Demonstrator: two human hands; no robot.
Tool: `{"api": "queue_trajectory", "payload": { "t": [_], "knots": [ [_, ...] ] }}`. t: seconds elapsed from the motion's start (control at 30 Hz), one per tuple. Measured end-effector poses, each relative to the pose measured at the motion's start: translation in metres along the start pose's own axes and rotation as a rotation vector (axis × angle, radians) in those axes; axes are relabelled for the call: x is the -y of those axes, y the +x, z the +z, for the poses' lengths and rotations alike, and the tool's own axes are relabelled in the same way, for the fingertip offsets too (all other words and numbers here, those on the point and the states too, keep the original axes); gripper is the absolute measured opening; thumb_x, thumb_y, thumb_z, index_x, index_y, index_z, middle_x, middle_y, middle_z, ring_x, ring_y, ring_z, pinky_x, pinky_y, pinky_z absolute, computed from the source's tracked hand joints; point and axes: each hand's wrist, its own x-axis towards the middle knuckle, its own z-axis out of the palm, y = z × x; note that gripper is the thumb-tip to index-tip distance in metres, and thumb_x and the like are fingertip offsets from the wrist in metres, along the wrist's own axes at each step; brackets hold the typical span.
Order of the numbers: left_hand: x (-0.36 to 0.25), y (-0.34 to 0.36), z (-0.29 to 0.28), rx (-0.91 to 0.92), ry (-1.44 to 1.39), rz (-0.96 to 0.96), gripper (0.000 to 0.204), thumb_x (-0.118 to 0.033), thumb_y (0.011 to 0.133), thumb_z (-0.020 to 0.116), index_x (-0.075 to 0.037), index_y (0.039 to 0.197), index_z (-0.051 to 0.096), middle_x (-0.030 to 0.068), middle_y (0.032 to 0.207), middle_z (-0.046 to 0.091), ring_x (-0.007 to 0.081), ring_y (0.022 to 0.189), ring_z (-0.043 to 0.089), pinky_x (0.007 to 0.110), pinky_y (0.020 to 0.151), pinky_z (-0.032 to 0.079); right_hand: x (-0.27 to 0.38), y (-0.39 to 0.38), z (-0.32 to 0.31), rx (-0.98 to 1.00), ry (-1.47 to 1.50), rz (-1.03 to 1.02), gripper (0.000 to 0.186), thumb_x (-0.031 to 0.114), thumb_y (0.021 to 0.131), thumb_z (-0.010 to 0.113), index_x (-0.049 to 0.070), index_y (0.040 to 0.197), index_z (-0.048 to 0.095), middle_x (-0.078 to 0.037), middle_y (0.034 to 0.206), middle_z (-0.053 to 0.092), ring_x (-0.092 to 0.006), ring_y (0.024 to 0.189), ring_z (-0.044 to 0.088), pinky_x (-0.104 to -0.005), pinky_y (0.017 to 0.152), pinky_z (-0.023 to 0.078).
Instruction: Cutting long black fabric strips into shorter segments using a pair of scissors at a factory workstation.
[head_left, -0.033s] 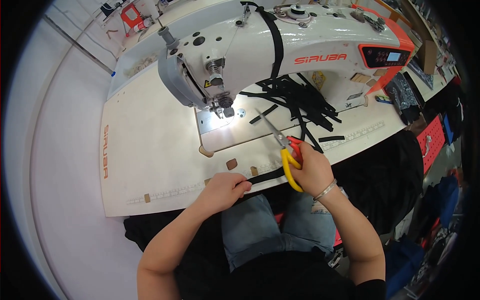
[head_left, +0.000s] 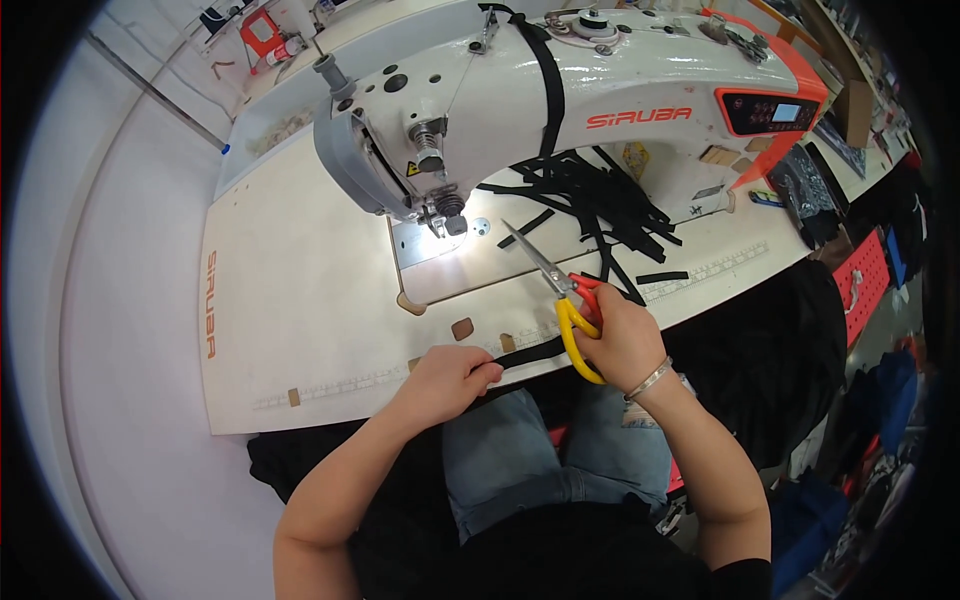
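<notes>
My left hand [head_left: 450,380] is closed at the near edge of the sewing table, pinching a flat black strip [head_left: 532,353]. The strip runs right along the table's front edge and passes behind the scissors' yellow handle. In my right hand [head_left: 625,342] are scissors [head_left: 552,275] with one red and one yellow handle. Their blades point away and to the left, over the table, and look nearly closed. Whether the right fingers also grip the strip is hidden. Beyond the blades lies a tangled pile of black strips [head_left: 600,200], with a few single strips around it.
A white and orange sewing machine [head_left: 640,75] spans the far side, its needle area [head_left: 445,225] brightly lit. A ruler scale [head_left: 340,388] follows the table's front edge, with small brown patches near it. Black cloth [head_left: 770,350] hangs at right. A white wall [head_left: 130,300] stands left.
The scissors' tips have shifted slightly to the left, with a small turn of my right hand. My left hand stays in place on the strip.
</notes>
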Motion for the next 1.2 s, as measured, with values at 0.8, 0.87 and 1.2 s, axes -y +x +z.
{"api": "queue_trajectory", "payload": {
  "t": [0.8,0.87,1.2],
  "knots": [
    [0.003,0.004,-0.004,0.079,-0.043,-0.055,0.02,-0.018,0.084,0.051,-0.003,0.081,0.064,0.0016,0.059,0.056,0.0086,0.055,0.051,0.023,0.052,0.039,-0.033,-0.128,0.033,0.729,0.739,0.18,0.042,0.045,0.085,0.049,0.005,0.099,0.048,-0.003,0.071,0.05,-0.015,0.064,0.049,-0.028,0.061,0.042],
    [0.002,0.004,-0.005,0.088,-0.033,-0.038,0.021,-0.018,0.084,0.05,-0.003,0.081,0.064,0.0016,0.059,0.056,0.0086,0.056,0.051,0.023,0.052,0.039,-0.035,-0.128,0.043,0.706,0.744,0.142,0.041,0.044,0.085,0.049,0.005,0.099,0.048,-0.003,0.071,0.049,-0.0135,0.062,0.049,-0.0271,0.059,0.041],
    [0.005,0.007,-0.006,0.135,-0.083,-0.074,0.021,-0.019,0.085,0.05,-0.002,0.081,0.063,0.001,0.059,0.056,0.0081,0.057,0.051,0.023,0.053,0.04,-0.01,-0.113,0.05,0.717,0.744,0.305,0.031,0.029,0.086,0.053,-0.001,0.086,0.047,-0.014,0.07,0.055,-0.0234,0.064,0.056,-0.0326,0.059,0.043]
  ]
}}
